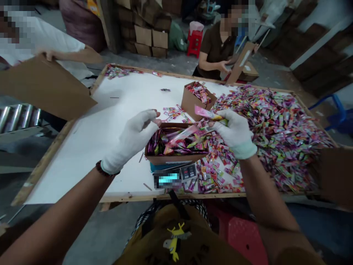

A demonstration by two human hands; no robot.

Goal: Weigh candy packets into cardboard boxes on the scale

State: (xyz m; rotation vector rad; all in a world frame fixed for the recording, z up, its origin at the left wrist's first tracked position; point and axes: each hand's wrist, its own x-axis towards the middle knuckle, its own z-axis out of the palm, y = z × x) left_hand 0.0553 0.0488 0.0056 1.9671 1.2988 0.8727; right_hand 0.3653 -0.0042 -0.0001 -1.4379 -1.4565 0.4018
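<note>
An open cardboard box (176, 159) full of small colourful packets stands on a digital scale (168, 178) near the table's front edge. My left hand (135, 138), in a white glove with bare fingertips, is at the box's upper left corner, fingers apart and nothing between them. To the right of the box, my right hand (231, 130), gloved too, grips some packets (206, 112) that point left over the box's right side. A blurred pink packet (182, 138) lies at a slant over the box's contents.
A large pile of packets (278, 136) covers the table's right part. Behind the scale stands a second filled box (190, 103). One person (217, 48) is across the table holding cardboard; another at the left holds a large cardboard piece (46, 86). A wooden rim (132, 198) edges the table.
</note>
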